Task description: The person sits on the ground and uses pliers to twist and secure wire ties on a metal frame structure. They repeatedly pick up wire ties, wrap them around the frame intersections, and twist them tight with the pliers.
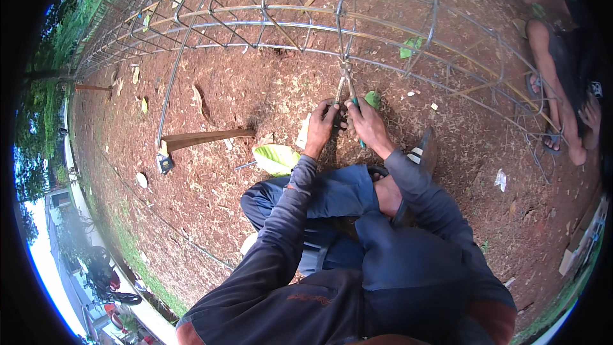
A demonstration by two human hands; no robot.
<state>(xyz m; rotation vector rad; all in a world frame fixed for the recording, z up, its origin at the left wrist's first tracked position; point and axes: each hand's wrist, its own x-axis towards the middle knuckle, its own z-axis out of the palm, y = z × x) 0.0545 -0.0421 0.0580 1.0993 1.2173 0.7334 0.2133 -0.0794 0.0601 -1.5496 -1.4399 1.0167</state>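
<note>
Nearest: person's blue trousers (335,195), legs folded on red soil (491,243). Yellow-green leaf-like item (276,158) just L of the knees, nr L forearm. Then the hands, close tog.: L hand (321,129) closed round one handle of the pincers (345,71), R hand (370,126) round the other, green one; some fingers hidden. Pincers pt. away fr. body, tips at lower bar of steel rebar cage (340,10); can't tell if they bite wire. Wood stake (207,140) lies L, w/ small blk item (165,164) at its end. Cage runs across beyond; co-worker's hand (590,115) far R. Motorbike (105,275) way off L.
</note>
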